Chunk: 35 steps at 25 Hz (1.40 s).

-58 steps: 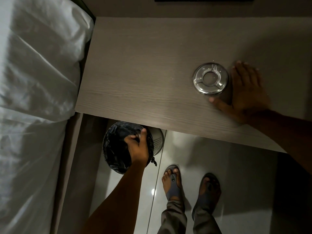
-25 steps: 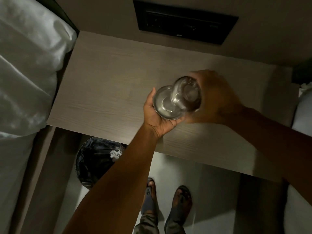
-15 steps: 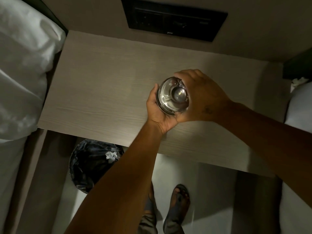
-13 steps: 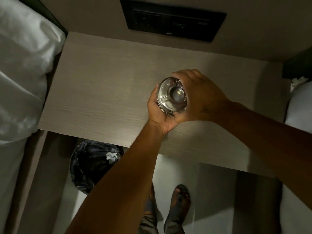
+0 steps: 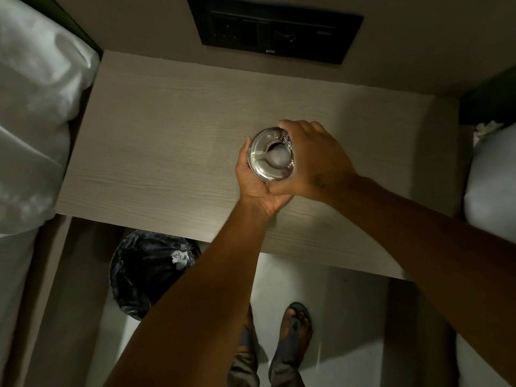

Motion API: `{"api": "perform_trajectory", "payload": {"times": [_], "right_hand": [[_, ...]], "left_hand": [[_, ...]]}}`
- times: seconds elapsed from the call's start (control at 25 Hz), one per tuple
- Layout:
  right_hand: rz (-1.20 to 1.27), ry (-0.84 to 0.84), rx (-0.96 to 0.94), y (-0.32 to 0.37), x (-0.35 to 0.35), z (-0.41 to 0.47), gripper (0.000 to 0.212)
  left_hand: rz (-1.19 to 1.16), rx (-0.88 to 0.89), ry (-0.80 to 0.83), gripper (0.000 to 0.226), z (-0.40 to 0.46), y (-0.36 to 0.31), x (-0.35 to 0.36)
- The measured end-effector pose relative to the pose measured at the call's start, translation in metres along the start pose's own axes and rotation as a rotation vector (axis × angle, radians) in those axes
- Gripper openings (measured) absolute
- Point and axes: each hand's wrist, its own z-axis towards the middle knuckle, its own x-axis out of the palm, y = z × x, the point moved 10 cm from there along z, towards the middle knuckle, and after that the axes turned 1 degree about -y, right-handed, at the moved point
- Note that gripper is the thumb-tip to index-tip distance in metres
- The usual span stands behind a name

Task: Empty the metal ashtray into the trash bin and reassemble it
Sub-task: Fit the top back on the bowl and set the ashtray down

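Note:
The round metal ashtray (image 5: 266, 157) is held above the wooden table (image 5: 167, 152), its ring-shaped lid on top with the centre hole showing. My left hand (image 5: 255, 181) cups it from below and the left side. My right hand (image 5: 315, 160) grips its right side with the fingers curled over the far rim. The base under the lid is hidden by both hands. The trash bin (image 5: 148, 272), lined with a black bag and holding a crumpled white scrap, stands on the floor under the table's near edge, to the lower left of the ashtray.
A bed with white bedding (image 5: 30, 115) flanks the table on the left, and another white pillow (image 5: 491, 177) lies at the right. A black switch panel (image 5: 275, 29) is on the wall behind. My sandalled feet (image 5: 293, 328) stand on the pale floor.
The lid and base, held apart and tilted a second ago, have come together into one piece. The ashtray has turned so that its top faces up, and both hands stay on it.

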Motion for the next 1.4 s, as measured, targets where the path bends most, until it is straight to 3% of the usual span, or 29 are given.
{"api": "perform_trajectory", "payload": {"times": [0.16, 0.52, 0.92, 1.08, 1.24, 1.4], "right_hand": [[0.016, -0.093, 0.124, -0.005, 0.002, -0.007, 0.116], [-0.026, -0.100, 0.257, -0.024, -0.002, -0.010, 0.129], [-0.116, 0.009, 0.168, -0.031, 0.004, -0.007, 0.133], [-0.170, 0.035, 0.167, -0.041, 0.011, -0.018, 0.131], [-0.255, 0.107, 0.163, -0.058, 0.020, -0.016, 0.113], [-0.208, 0.103, 0.157, -0.064, 0.024, -0.015, 0.113]], "left_hand": [[-0.007, -0.039, -0.002, 0.066, -0.002, 0.003, 0.002], [0.010, -0.098, -0.011, 0.069, -0.003, 0.009, 0.004], [0.066, -0.051, -0.001, 0.068, -0.005, 0.007, 0.010], [0.370, 0.003, -0.143, 0.059, -0.010, -0.006, -0.004], [0.714, 0.416, -0.464, 0.028, -0.023, -0.081, -0.026], [1.250, 0.582, -0.380, 0.021, -0.024, -0.090, -0.008]]}}
